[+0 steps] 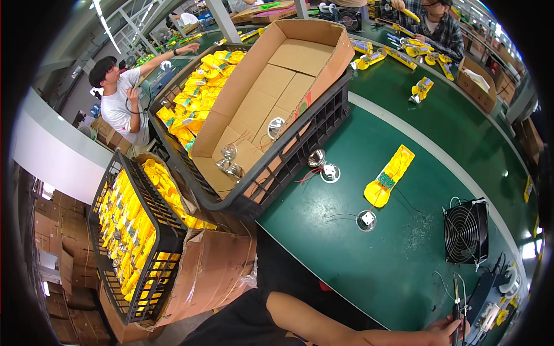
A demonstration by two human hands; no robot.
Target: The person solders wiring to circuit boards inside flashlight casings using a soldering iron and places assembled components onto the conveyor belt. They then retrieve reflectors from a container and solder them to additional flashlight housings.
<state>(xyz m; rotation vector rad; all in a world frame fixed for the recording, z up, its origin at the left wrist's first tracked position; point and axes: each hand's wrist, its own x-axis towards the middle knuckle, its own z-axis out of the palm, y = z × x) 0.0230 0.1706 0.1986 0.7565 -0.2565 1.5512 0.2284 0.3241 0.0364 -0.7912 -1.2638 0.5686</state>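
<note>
My left forearm crosses the lower edge toward the right. At its end my left hand point(444, 330) is closed round the dark handle of a soldering iron point(457, 305), whose thin metal shaft points up. My right hand does not show. On the green table lies a yellow plastic housing point(398, 168) with a small green circuit board point(385, 180) and thin wires. Just below it sits a round lamp reflector point(366, 220) with a white centre and dark leads. Two more reflectors point(330, 172) with red wires rest beside the black crate.
A cooling fan point(465, 232) and a soldering station point(487, 294) stand at the right. A cardboard tray point(271, 86) holding several reflectors rests on a black crate point(288, 153). Another crate point(167, 265) of yellow housings is at left. Co-workers point(124, 104) sit along the conveyor point(461, 127).
</note>
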